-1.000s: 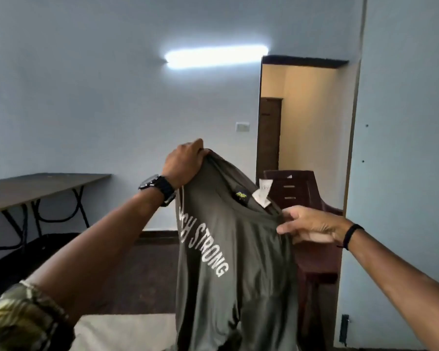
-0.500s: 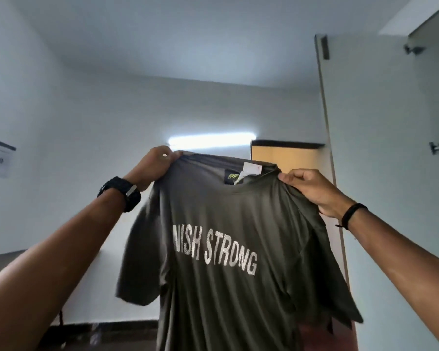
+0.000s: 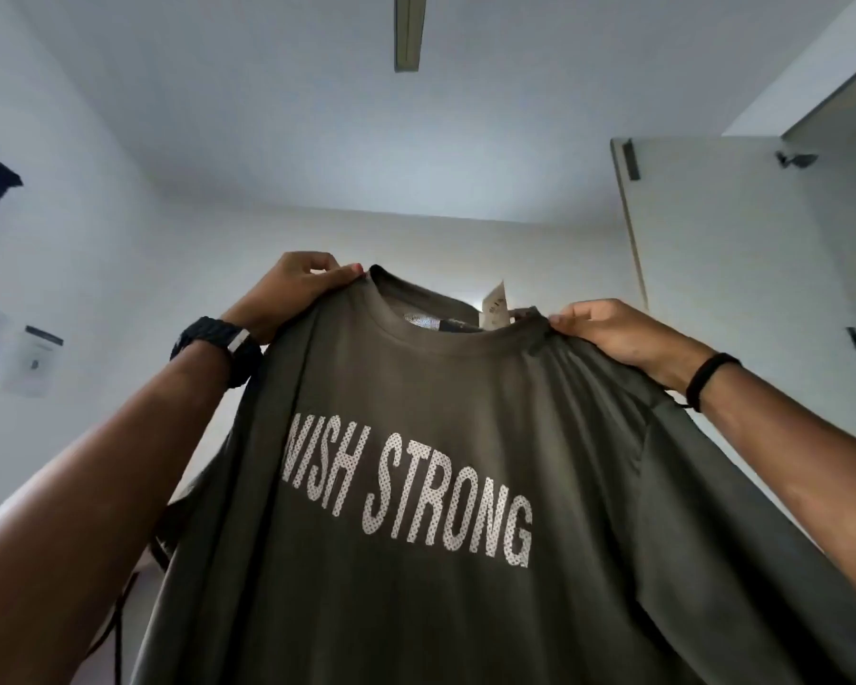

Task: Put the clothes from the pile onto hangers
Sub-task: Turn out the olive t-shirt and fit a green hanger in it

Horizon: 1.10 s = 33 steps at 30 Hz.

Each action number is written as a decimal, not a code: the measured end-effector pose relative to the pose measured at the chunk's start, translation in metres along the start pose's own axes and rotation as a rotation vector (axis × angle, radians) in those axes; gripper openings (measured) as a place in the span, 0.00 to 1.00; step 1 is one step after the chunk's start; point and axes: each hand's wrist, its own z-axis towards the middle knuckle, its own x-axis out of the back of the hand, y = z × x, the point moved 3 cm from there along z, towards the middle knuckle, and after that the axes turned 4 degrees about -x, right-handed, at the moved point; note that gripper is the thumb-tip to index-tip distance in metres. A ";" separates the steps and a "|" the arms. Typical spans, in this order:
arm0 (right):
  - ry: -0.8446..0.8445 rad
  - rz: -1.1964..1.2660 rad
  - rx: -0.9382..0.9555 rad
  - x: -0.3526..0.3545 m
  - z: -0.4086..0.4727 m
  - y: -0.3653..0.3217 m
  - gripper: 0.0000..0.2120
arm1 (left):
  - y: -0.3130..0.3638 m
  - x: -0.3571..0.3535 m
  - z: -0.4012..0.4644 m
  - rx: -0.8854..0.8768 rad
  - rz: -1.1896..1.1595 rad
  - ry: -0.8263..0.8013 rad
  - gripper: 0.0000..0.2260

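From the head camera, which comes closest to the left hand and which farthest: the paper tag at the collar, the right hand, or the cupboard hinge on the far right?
Measured across the picture from the left hand, which grips the shirt at one shoulder:
1. Paper tag, sticking up behind the collar, in the middle.
2. Right hand, gripping the other shoulder.
3. Cupboard hinge, high at the far right.

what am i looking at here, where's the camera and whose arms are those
There is no machine: a person wears one wide-angle camera on the head, so you see their own arms reaching up and forward. The view is tilted up toward the ceiling and walls, so no table shows. The left hand and right hand each pinch a shoulder of a dark olive t-shirt beside the collar, holding it spread out and hanging. White letters on it read "NISH STRONG". A paper tag sticks up behind the collar. A watch is on the left wrist. No hanger is in sight.
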 end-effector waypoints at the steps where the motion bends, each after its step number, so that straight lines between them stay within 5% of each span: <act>1: -0.039 -0.008 -0.026 -0.009 -0.002 0.009 0.11 | -0.011 -0.004 -0.006 0.036 0.028 -0.063 0.15; 8: -0.544 0.131 -0.501 -0.141 -0.086 0.173 0.10 | -0.171 -0.081 -0.162 0.599 0.148 -0.740 0.11; 14: -0.651 -0.388 -0.786 -0.254 -0.208 0.329 0.16 | -0.274 -0.164 -0.374 0.786 0.543 -1.204 0.20; 18: -0.503 -0.316 -1.034 -0.298 -0.271 0.392 0.13 | -0.329 -0.190 -0.464 0.954 0.560 -1.093 0.20; 21: -0.332 -0.076 -1.243 -0.323 -0.293 0.424 0.13 | -0.358 -0.198 -0.482 0.976 0.611 -0.834 0.15; 26: -0.116 -0.131 -1.146 -0.355 -0.290 0.465 0.10 | -0.393 -0.219 -0.497 1.093 0.514 -0.458 0.12; 28: -0.249 -0.185 -1.107 -0.373 -0.300 0.478 0.09 | -0.402 -0.230 -0.515 1.135 0.452 -0.469 0.10; 30: -0.361 -0.188 -1.087 -0.385 -0.312 0.474 0.19 | -0.406 -0.239 -0.537 1.169 0.393 -0.536 0.11; 33: -0.315 -0.181 -1.021 -0.390 -0.320 0.470 0.24 | -0.403 -0.242 -0.555 1.101 0.344 -0.555 0.18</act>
